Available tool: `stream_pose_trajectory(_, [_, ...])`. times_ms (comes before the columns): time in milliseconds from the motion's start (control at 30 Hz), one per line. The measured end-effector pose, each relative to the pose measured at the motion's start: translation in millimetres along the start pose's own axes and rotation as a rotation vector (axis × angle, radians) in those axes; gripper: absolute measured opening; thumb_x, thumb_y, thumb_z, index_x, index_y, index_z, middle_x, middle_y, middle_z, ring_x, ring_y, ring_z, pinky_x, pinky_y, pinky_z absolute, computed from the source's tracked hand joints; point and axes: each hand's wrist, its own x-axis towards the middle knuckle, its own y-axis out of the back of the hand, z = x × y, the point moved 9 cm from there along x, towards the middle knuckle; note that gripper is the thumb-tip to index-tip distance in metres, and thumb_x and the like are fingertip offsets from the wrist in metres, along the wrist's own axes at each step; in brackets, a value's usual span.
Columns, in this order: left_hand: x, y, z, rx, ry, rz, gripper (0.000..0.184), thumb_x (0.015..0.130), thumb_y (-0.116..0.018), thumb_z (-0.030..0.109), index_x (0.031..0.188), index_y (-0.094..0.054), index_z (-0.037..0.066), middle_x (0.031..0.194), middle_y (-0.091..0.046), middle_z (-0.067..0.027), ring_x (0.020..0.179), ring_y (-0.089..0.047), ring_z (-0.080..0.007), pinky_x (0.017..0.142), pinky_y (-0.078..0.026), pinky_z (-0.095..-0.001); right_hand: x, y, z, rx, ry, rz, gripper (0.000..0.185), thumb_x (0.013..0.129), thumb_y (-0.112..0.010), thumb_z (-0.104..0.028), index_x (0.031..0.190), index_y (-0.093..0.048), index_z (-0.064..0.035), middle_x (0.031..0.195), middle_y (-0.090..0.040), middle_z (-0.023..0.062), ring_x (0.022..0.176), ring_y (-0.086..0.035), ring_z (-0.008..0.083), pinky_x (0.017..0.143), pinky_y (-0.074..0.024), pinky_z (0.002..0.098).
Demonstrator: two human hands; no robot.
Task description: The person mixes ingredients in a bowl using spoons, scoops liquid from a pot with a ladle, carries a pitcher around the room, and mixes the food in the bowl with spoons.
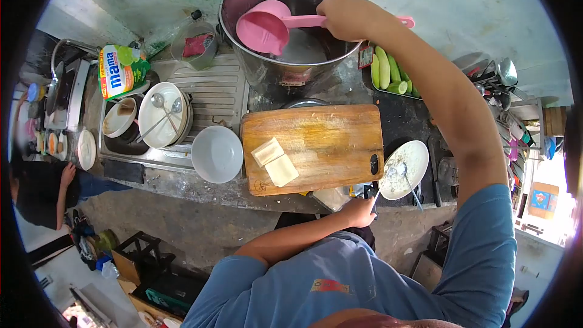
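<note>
My right hand grips the long handle of a pink dipper, whose bowl hangs tilted inside the mouth of a tall metal pot. My left hand is at the front edge of the counter, its fingers closed around a thin, pale item that I cannot make out. It is just below a wooden cutting board and beside an oval dish with white residue and a spoon. Two pale slabs, perhaps tofu, lie on the board's left part.
A white bowl stands left of the board. Stacked dishes with spoons and a green detergent pouch are by the sink. A knife lies right of the oval dish; a tray holds cucumbers. Another person is at far left.
</note>
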Motion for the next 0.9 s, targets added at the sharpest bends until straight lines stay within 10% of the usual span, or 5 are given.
stream_pose_trajectory(233, [-1, 2, 3, -0.001, 0.026, 0.013, 0.04, 0.08, -0.064, 0.028, 0.101, -0.048, -0.003, 0.082, -0.064, -0.0244, 0.078, -0.064, -0.0401, 0.069, -0.051, -0.0486, -38, 24, 30, 0.355, -0.074, 0.034, 0.025, 0.085, -0.06, -0.021, 0.1, -0.067, -0.0019, 0.084, -0.068, 0.0148, 0.07, -0.066, 0.0269, 0.064, -0.0522, 0.0361])
stream_pose_trajectory(400, [4, -2, 0, 0.024, 0.055, 0.039, 0.043, 0.081, -0.064, 0.032, 0.102, -0.049, -0.002, 0.08, -0.064, -0.0253, 0.076, -0.064, -0.0411, 0.068, -0.051, -0.0494, -117, 57, 59, 0.696, -0.302, 0.142, 0.035, 0.09, -0.058, -0.027, 0.112, -0.062, -0.0003, 0.064, -0.056, 0.0015, 0.048, -0.047, 0.0056, 0.044, -0.0388, 0.0205])
stream_pose_trajectory(600, [15, 3, -10, -0.081, 0.271, 0.117, 0.04, 0.082, -0.063, 0.035, 0.103, -0.051, 0.003, 0.09, -0.065, -0.0218, 0.084, -0.063, -0.0408, 0.073, -0.05, -0.0482, -271, 64, 102, 0.773, -0.478, 0.338, 0.033, 0.094, -0.056, -0.026, 0.118, -0.06, -0.0032, 0.065, -0.051, -0.0038, 0.047, -0.04, 0.001, 0.043, -0.0303, 0.0163])
stream_pose_trajectory(733, [22, 11, -7, 0.027, 0.335, 0.081, 0.039, 0.082, -0.064, 0.034, 0.106, -0.059, 0.004, 0.094, -0.067, -0.0189, 0.091, -0.064, -0.0358, 0.078, -0.051, -0.043, -382, 71, 64, 0.931, -0.84, 0.274, 0.027, 0.09, -0.058, -0.018, 0.102, -0.063, 0.0056, 0.066, -0.062, 0.0079, 0.053, -0.056, 0.0117, 0.048, -0.0425, 0.0253])
stream_pose_trajectory(900, [20, 16, -3, 0.009, 0.281, 0.177, 0.025, 0.085, -0.054, 0.024, 0.096, -0.063, 0.003, 0.084, -0.067, -0.0192, 0.083, -0.064, -0.0366, 0.073, -0.05, -0.0442, -524, -21, 89, 0.942, -0.844, 0.376, 0.031, 0.094, -0.057, -0.021, 0.117, -0.06, -0.0009, 0.068, -0.053, -0.0036, 0.052, -0.041, 0.002, 0.045, -0.0302, 0.0182])
